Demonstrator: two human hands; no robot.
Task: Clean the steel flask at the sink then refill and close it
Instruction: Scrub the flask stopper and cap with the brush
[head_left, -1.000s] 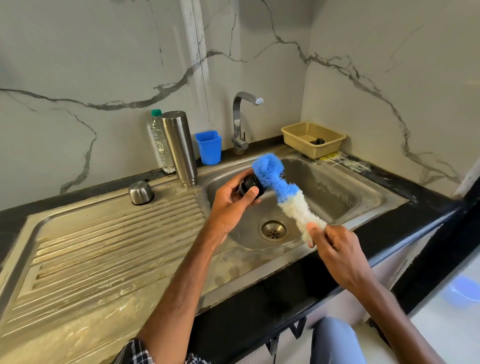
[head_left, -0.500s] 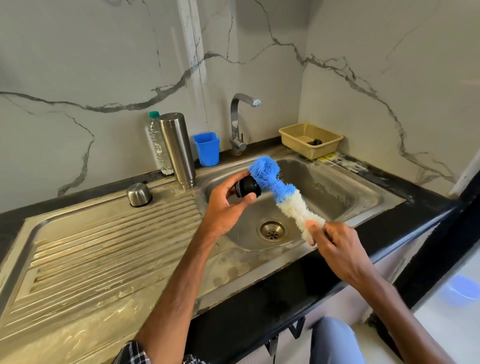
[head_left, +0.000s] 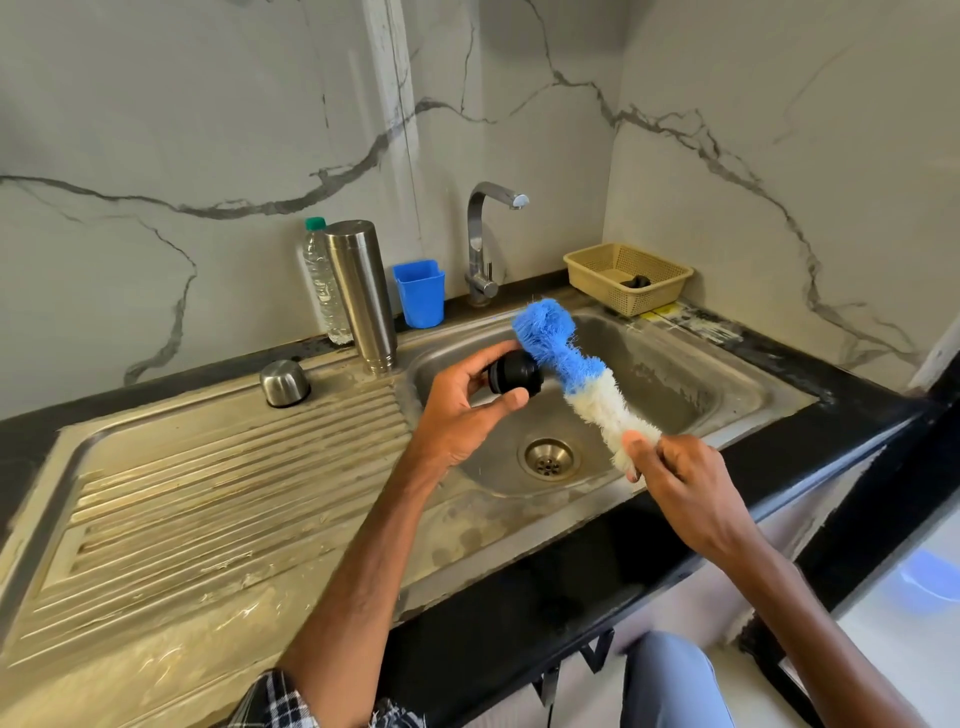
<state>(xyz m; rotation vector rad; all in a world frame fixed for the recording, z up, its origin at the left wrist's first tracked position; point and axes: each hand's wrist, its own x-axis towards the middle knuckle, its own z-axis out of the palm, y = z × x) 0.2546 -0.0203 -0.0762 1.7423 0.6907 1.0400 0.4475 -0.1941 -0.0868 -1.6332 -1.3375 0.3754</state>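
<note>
Veined marble walls (head_left: 156, 104), black countertop (head_left: 857, 387)

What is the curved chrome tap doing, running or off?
Off: no stream falls from the curved chrome tap into the steel sink basin.

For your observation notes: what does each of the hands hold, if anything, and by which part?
The left hand pinches the cap by its sides, between thumb and fingers. The right hand grips the brush at its white lower end.

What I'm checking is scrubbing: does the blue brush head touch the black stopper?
Touching. The head view shows the brush pressed against the stopper in the left hand, no gap.
</note>
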